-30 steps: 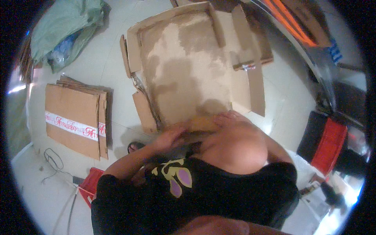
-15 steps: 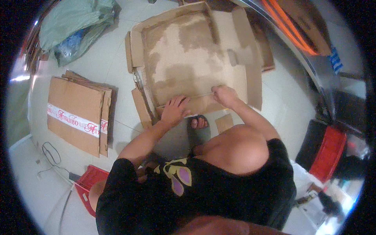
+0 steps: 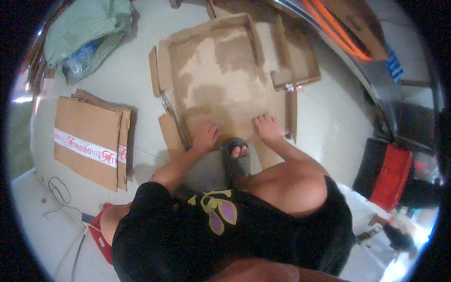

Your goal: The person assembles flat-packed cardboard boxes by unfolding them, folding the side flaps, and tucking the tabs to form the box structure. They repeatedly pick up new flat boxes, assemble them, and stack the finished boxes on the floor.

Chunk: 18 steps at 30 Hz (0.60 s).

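Observation:
A large, flattened cardboard box (image 3: 221,70) with its side walls and flaps partly folded up lies on the floor in front of me. Big damp-looking dark patches mark its inner face. My left hand (image 3: 206,135) rests on the near edge, left of centre, with its fingers stretched out. On the same edge, farther right, my right hand (image 3: 268,128) lies palm down, fingers slightly bent and apart. Neither hand appears to grip anything. Between them, my foot in a dark sandal (image 3: 238,148) is at the near edge.
To the left lies a stack of folded cardboard (image 3: 87,136) with printed tape. Behind it is a green plastic bag (image 3: 89,35). A cable (image 3: 61,192) runs along the floor. A red crate (image 3: 392,176) stands at the right, below a dark metal frame (image 3: 361,80).
The near wall now lies flatter under my hands. My right hand has gone from a closed pinch to spread fingers. The right side flap stands more upright, and the view has shifted slightly.

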Each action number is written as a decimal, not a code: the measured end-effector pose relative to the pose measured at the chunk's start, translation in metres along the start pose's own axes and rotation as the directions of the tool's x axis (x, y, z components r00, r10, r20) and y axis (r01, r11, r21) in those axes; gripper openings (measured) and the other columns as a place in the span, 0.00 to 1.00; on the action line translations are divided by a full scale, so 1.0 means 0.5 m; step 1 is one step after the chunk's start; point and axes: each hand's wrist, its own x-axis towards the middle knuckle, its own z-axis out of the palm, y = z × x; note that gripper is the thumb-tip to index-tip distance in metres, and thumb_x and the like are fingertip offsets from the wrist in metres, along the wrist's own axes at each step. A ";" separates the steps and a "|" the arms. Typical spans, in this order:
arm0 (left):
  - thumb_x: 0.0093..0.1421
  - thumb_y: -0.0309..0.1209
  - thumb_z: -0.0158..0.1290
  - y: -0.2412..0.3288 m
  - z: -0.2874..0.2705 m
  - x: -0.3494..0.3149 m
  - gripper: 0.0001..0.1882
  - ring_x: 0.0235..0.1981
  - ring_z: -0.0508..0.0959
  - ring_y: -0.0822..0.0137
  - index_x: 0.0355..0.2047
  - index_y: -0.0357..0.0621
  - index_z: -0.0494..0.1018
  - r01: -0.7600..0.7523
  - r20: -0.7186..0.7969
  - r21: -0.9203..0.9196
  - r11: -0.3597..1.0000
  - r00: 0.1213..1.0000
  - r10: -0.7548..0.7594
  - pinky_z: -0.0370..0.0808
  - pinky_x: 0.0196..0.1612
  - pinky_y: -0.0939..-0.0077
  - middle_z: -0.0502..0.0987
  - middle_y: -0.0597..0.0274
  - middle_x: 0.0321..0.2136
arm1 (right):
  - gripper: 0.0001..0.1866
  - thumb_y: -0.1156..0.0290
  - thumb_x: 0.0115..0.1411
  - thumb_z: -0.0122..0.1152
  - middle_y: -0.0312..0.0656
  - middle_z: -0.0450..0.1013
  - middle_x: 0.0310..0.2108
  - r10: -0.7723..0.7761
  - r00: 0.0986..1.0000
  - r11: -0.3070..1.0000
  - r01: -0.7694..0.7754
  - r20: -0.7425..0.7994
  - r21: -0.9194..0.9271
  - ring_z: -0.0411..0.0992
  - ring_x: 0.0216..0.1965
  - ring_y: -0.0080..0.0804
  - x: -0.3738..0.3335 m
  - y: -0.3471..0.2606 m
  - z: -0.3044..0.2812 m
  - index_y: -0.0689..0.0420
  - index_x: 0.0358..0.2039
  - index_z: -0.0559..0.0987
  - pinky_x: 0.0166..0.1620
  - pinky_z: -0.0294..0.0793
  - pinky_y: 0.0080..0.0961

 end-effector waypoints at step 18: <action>0.50 0.28 0.64 -0.280 -0.571 0.256 0.29 0.65 0.62 0.52 0.55 0.58 0.76 -0.189 0.166 0.625 0.757 0.980 0.108 0.62 0.65 0.52 0.59 0.57 0.67 | 0.27 0.67 0.54 0.66 0.44 0.59 0.69 -0.281 0.886 0.959 0.274 -0.368 -0.072 0.55 0.70 0.52 0.547 0.198 -0.410 0.46 0.56 0.76 0.68 0.61 0.49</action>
